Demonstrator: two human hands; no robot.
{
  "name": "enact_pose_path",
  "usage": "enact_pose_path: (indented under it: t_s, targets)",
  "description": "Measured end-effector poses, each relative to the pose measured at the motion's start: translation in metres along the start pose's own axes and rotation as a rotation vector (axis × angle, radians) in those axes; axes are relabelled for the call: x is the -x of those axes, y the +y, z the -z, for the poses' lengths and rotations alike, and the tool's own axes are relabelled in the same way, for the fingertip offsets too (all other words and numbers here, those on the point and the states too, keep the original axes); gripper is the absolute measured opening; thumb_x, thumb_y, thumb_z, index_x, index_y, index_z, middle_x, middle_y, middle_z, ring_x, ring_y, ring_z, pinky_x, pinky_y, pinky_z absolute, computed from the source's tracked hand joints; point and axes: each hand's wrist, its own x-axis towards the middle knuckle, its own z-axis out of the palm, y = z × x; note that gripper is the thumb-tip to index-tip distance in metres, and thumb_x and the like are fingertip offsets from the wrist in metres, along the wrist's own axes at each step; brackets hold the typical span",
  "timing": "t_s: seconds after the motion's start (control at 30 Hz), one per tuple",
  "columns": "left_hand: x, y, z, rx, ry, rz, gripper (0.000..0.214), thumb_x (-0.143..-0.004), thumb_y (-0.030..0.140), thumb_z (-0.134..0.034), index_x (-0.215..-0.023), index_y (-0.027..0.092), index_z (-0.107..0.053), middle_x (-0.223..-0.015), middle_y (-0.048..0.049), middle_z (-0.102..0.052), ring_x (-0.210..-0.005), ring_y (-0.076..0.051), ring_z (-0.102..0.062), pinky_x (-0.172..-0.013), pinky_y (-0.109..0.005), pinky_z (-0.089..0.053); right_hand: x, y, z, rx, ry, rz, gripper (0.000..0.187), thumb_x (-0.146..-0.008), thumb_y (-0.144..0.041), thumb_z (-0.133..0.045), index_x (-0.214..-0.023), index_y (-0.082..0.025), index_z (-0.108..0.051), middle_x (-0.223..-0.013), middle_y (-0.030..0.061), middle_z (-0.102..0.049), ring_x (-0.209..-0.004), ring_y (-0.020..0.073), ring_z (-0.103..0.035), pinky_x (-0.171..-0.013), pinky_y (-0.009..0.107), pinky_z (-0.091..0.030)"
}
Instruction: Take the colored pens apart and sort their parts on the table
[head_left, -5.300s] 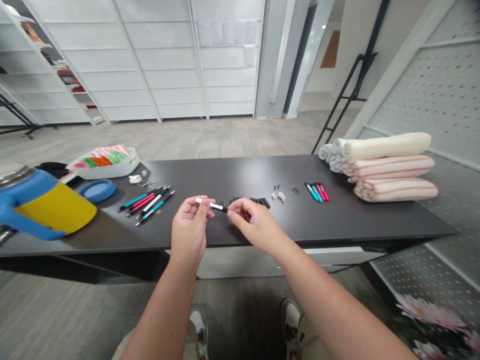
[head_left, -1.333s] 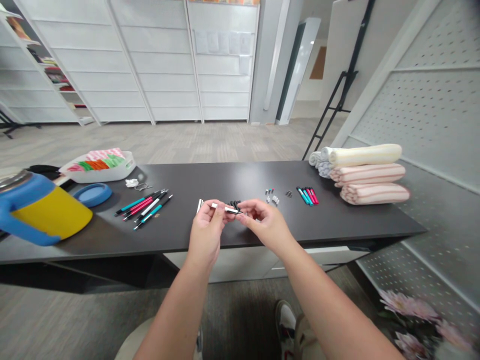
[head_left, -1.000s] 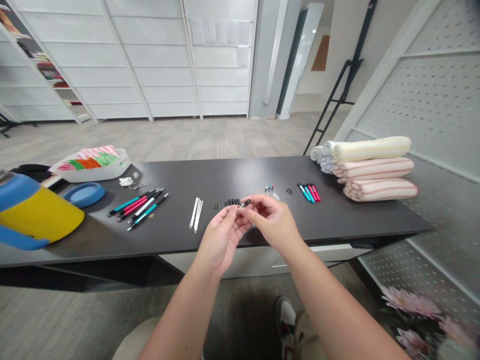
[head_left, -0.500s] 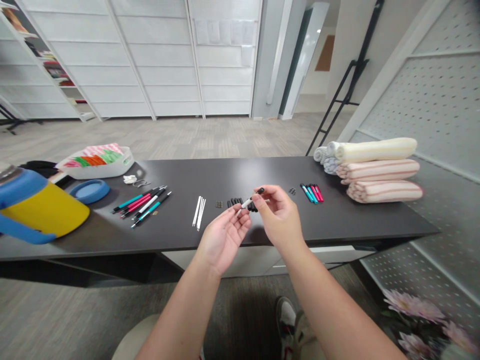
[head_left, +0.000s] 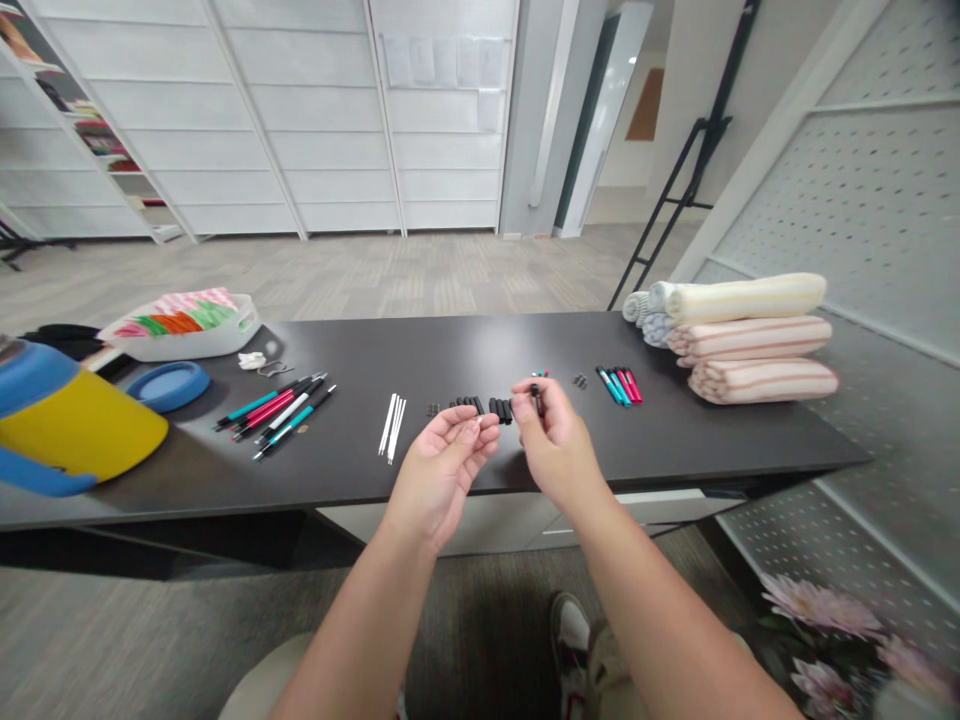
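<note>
Over the front of the dark desk [head_left: 337,345], my left hand [head_left: 439,470] is palm up, thumb and fingertips pinched together; a tiny pale bit shows at the tips, too small to name. My right hand [head_left: 559,440], just to the right, is closed on a pen part with a black end [head_left: 535,392], mostly hidden by the fingers. Beyond the fingertips lie several short black pen pieces [head_left: 501,410] in rows. White pen refills [head_left: 391,428] lie left of my left hand, with small metal springs [head_left: 433,409] nearby.
Assembled pens [head_left: 277,412] are heaped on the left, near a blue lid [head_left: 166,386], a yellow and blue jug [head_left: 82,420] and a white basket [head_left: 184,342] of bright packets. Teal and red barrels [head_left: 619,386], more springs [head_left: 580,381] and rolled towels [head_left: 757,340] lie right.
My hands have moved apart slightly. The white pen part that spanned both hands no longer shows between them; the black-ended part in my right hand now points more upright.
</note>
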Motion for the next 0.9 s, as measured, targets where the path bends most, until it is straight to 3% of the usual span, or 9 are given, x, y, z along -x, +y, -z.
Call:
enact_pose_path:
  t_s: [0.13,0.3,0.57,0.67,0.77,0.9]
  targets:
    - [-0.001,0.008,0.007,-0.154,-0.031,-0.052,0.037,-0.081,0.025,-0.088,-0.109,0.015,-0.066,-0.1,-0.0097,-0.08,-0.09,-0.017,-0.077,-0.084,-0.028,-0.062,0.004,-0.002,-0.003,0.023,-0.148,-0.018,0.027,-0.1,-0.046,-0.06,-0.111,-0.023,-0.07,-0.074,-0.0019,-0.059,-0.06,0.0139,-0.047,-0.057,0.027,-0.038]
    - [0.0,0.019,0.016,-0.302,-0.097,-0.049,0.039,-0.081,0.033,-0.088,-0.108,0.016,-0.065,-0.088,-0.0075,-0.08,-0.079,-0.017,-0.077,-0.079,-0.029,-0.063,0.002,-0.002,-0.003,-0.074,-0.262,-0.082,0.031,-0.092,-0.049,-0.071,-0.106,-0.023,-0.077,-0.06,-0.0065,-0.042,-0.055,0.0118,-0.033,-0.051,0.026,-0.027]
    - [0.0,0.023,0.023,-0.455,-0.203,-0.002,0.035,-0.085,0.038,-0.085,-0.107,0.016,-0.068,-0.088,-0.0112,-0.081,-0.078,-0.02,-0.078,-0.079,-0.031,-0.063,0.0,-0.008,0.006,-0.058,-0.244,-0.082,0.028,-0.089,-0.047,-0.073,-0.094,-0.021,-0.079,-0.06,-0.0048,-0.046,-0.055,0.0116,-0.035,-0.051,0.025,-0.027]
    - [0.0,0.024,0.023,-0.537,-0.207,-0.016,0.036,-0.086,0.041,-0.083,-0.108,0.015,-0.07,-0.095,-0.0143,-0.081,-0.08,-0.02,-0.078,-0.078,-0.032,-0.063,-0.007,-0.011,0.03,0.089,-0.093,-0.037,0.03,-0.09,-0.05,-0.071,-0.092,-0.021,-0.078,-0.057,-0.0045,-0.045,-0.055,0.0128,-0.037,-0.052,0.027,-0.029]
    - [0.001,0.024,0.021,-0.587,-0.191,-0.035,0.035,-0.087,0.044,-0.081,-0.103,0.015,-0.072,-0.096,-0.0147,-0.081,-0.076,-0.02,-0.077,-0.074,-0.031,-0.062,-0.014,-0.007,0.061,0.402,0.079,-0.04,0.029,-0.091,-0.051,-0.067,-0.093,-0.023,-0.078,-0.056,-0.0042,-0.048,-0.053,0.0142,-0.043,-0.054,0.028,-0.031]
    - [0.001,0.024,0.019,-0.605,-0.174,-0.026,0.029,-0.087,0.044,-0.08,-0.093,0.016,-0.072,-0.087,-0.0126,-0.081,-0.069,-0.018,-0.074,-0.068,-0.029,-0.061,-0.018,0.011,0.087,0.837,0.076,-0.138,0.019,-0.089,-0.041,-0.067,-0.088,-0.024,-0.077,-0.062,0.0008,-0.064,-0.06,0.0188,-0.058,-0.058,0.029,-0.032]
